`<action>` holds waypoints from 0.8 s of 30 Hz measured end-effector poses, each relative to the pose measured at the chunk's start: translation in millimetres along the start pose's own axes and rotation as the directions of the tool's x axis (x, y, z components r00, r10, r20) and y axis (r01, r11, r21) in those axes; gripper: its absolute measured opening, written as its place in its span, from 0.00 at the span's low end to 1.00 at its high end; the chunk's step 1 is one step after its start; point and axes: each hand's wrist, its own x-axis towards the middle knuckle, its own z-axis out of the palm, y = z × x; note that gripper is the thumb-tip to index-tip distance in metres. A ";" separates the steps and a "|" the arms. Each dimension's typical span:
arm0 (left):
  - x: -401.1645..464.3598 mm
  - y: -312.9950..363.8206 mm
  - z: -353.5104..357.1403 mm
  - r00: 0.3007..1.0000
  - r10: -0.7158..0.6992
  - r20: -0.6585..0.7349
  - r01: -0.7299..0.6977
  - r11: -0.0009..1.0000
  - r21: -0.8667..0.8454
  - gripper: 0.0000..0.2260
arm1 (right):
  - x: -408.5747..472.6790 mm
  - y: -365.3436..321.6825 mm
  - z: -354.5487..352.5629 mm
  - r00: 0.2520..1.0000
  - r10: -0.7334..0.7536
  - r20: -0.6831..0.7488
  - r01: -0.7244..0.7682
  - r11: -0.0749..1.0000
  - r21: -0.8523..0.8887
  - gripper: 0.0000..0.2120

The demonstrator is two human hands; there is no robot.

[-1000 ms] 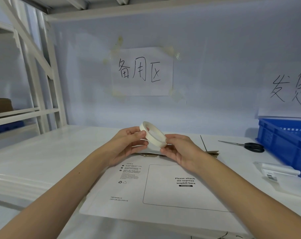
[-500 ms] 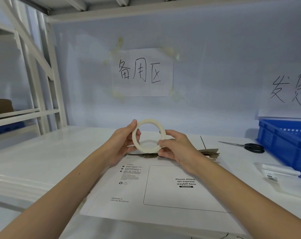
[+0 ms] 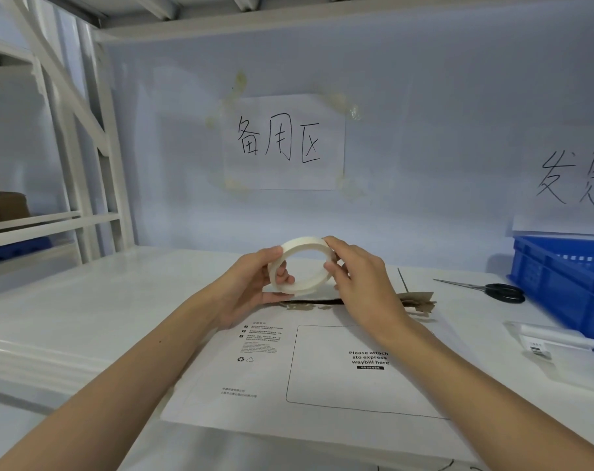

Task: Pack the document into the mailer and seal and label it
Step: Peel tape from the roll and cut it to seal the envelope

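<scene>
Both hands hold a roll of white tape (image 3: 302,265) up over the far edge of the mailer (image 3: 322,375), which lies flat on the table (image 3: 102,300), waybill side up. The left hand (image 3: 251,283) cradles the roll, fingers curled round its rim; the right hand (image 3: 360,280) pinches the opposite rim, likely feeling for the loose end. Scissors (image 3: 492,289) lie near.

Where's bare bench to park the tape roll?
Bare bench left of the mailer, out to the shelf frame. A smaller patch lies between mailer and scissors. The right is crowded: blue crate, plastic sleeve. Both hands hold the tape roll.
</scene>
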 end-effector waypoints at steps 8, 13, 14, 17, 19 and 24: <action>-1.5 -0.8 2.6 0.997 0.078 0.017 -0.080 0.974 0.210 0.09 | -3.5 -5.8 -2.0 0.994 -0.098 0.050 0.108 0.963 -0.248 0.26; -3.2 -3.0 4.9 0.996 0.077 0.040 -0.086 0.954 0.287 0.08 | -7.0 -9.6 1.6 0.960 -0.232 0.157 0.276 0.880 -0.388 0.32; -2.9 -3.3 4.5 0.997 0.069 0.040 -0.078 0.947 0.311 0.09 | -7.1 -10.4 2.7 0.953 -0.244 0.179 0.296 0.869 -0.396 0.30; -3.0 -4.1 5.2 0.997 0.046 0.056 -0.063 0.931 0.360 0.11 | -6.5 -7.4 7.0 0.930 -0.320 0.183 0.368 0.832 -0.415 0.29; -3.9 -3.5 5.8 0.997 0.046 0.066 -0.066 0.932 0.356 0.09 | -4.4 -3.5 10.4 0.929 -0.334 0.160 0.370 0.847 -0.382 0.27; -3.4 -3.1 5.6 0.996 0.038 0.075 -0.060 0.945 0.322 0.09 | -1.7 -2.3 10.0 0.970 -0.237 0.044 0.241 0.940 -0.242 0.11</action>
